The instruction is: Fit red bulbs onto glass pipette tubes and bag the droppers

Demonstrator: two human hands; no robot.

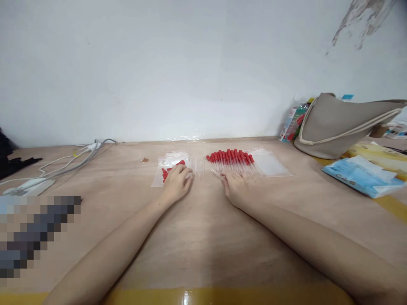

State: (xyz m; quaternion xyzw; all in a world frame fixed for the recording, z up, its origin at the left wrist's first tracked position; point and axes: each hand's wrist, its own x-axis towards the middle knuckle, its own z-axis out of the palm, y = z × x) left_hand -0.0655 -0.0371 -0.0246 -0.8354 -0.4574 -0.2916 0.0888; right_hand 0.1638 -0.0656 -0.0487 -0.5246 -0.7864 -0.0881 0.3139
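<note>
A row of several clear droppers with red bulbs (230, 157) lies on the tan table (197, 237), partly on a clear plastic bag (270, 166). A second clear bag (165, 169) with red-bulbed droppers inside lies to the left. My left hand (175, 182) rests palm down on that bag, fingers curled over its right edge. My right hand (233, 186) lies just below the dropper row, its fingertips at the droppers' glass ends; what they pinch is too small to make out. Between the two hands lie a few clear glass tubes (199, 167).
A grey handbag (343, 123) lies at the back right, with packets (291, 123) behind it. A blue tissue pack (365, 176) lies on the right. White cables and a charger (47, 171) are at the back left. A blurred patch (34, 233) covers the left edge.
</note>
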